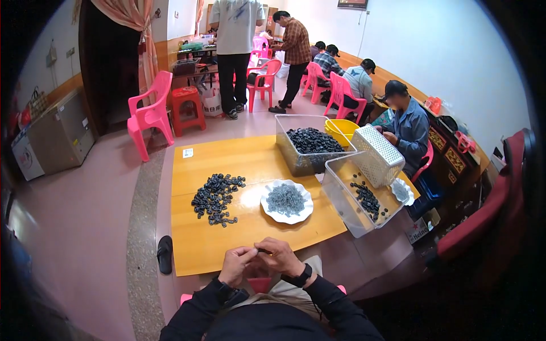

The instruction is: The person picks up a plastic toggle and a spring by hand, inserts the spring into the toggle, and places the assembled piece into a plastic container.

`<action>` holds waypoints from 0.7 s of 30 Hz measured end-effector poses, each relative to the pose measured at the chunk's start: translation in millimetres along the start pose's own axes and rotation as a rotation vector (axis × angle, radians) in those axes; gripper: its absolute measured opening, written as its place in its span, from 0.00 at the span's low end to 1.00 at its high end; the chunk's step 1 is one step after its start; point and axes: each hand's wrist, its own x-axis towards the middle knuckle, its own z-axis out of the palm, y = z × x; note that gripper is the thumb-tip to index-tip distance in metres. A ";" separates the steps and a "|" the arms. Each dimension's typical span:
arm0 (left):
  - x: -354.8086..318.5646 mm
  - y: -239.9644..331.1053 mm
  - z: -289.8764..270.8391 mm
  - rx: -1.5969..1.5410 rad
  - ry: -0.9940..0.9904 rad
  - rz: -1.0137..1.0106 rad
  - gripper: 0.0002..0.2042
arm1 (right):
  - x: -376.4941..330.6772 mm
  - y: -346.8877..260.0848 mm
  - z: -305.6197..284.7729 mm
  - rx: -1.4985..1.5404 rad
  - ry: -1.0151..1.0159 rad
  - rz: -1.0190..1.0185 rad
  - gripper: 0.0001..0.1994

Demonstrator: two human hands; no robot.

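Note:
My left hand point(236, 265) and my right hand point(280, 257) meet just past the table's near edge, above my lap. Between their fingertips is a small black piece point(263, 250), gripped by both; its exact kind is too small to make out. Ahead and to the left, a loose pile of small black parts with holes point(217, 196) lies on the yellow table point(227, 253). Straight ahead stands a white scalloped plate point(307, 211) heaped with small greyish clear pieces point(286, 199).
A clear bin point(290, 162) full of black parts stands at the table's far side. Right of it, another clear bin point(347, 213) holds some black pieces, with a white perforated basket point(378, 156) over it. A co-worker point(412, 133) sits at the right. Pink chairs point(152, 116) stand beyond.

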 end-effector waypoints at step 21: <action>-0.7 -1.4 7.2 0.020 0.007 0.024 0.08 | -11.6 8.6 4.6 0.107 0.058 0.142 0.10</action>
